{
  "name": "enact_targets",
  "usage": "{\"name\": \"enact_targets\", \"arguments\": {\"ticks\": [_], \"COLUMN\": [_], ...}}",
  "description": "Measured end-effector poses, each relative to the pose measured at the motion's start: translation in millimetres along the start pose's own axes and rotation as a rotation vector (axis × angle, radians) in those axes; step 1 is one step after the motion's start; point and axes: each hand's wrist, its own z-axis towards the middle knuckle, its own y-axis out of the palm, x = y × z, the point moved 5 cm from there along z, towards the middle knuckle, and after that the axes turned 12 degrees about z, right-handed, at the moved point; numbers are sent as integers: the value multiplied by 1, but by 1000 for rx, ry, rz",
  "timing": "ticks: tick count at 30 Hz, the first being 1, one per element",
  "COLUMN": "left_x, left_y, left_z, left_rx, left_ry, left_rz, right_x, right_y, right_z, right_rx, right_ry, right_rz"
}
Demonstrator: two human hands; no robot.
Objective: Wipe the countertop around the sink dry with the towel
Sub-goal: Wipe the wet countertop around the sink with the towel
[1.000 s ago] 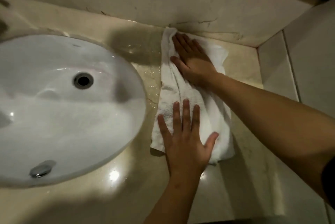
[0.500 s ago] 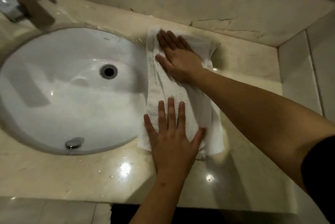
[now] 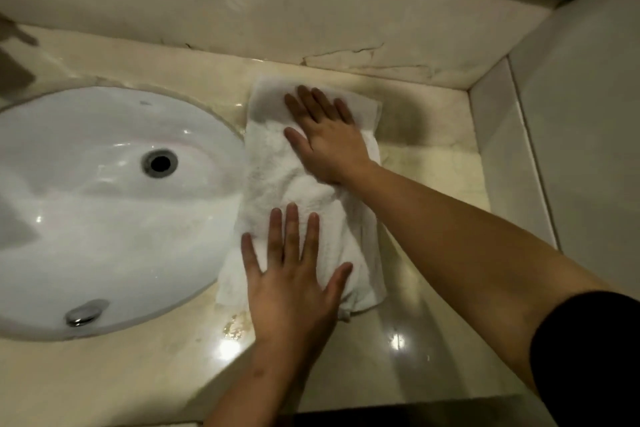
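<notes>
A white terry-cloth towel (image 3: 277, 167), nubbly and matt, lies on a glossy, polished beige stone desk (image 3: 433, 340) that mirrors the lights. The sink (image 3: 86, 219) is smooth, shiny white ceramic, with a bright metal drain stopper (image 3: 83, 312).

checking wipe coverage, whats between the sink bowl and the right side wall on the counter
In the head view, the white towel lies against the sink rim with both hands flat on it; from the towel to the side wall the countertop is bare.

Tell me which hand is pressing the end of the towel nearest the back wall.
The right hand, its arm reaching in from the right, presses the far end of the towel. The left hand presses the near end.
</notes>
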Motion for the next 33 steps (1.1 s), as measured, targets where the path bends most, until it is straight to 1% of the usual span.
{"name": "enact_targets", "arguments": {"ticks": [3, 7, 10, 14, 17, 19, 20, 22, 24, 26, 28, 30, 33], "left_x": [7, 18, 25, 33, 37, 40, 41, 42, 46, 51, 53, 56, 58], "left_y": [-1, -1, -1, -1, -6, -10, -10, -10, -10, -10, -11, -13, -14], "left_z": [2, 16, 36, 85, 116, 119, 115, 106, 101, 107, 119, 129, 141], "left_rx": [2, 21, 52, 83, 99, 90, 83, 69, 43, 22, 23, 41, 35], "left_ry": [82, 237, 417, 718, 818, 776, 697, 482, 349, 319, 331, 334, 310], "left_rz": [6, 20, 31, 76, 138, 161, 158, 128, 78, 57, 60, 56, 33], "right_x": [29, 67, 101, 151, 166, 165, 163, 159, 157, 158, 161, 164, 168], "right_y": [-7, -19, -28, -39, -41, -44, -46, -47, -41, -35, -36, -41, -48], "right_z": [-20, -44, -66, -118, -138, -137, -136, -130, -121, -110, -96, -82, -56], "right_rx": [35, 92, 124, 222, 255, 271, 296, 348, 322, 268, 235, 217, 166], "right_ry": [110, 224, 335, 576, 679, 715, 742, 798, 853, 887, 888, 843, 718], "right_rz": [19, 14, 29, 49, 71, 105, 150, 246, 249, 166, 121, 102, 70]}}
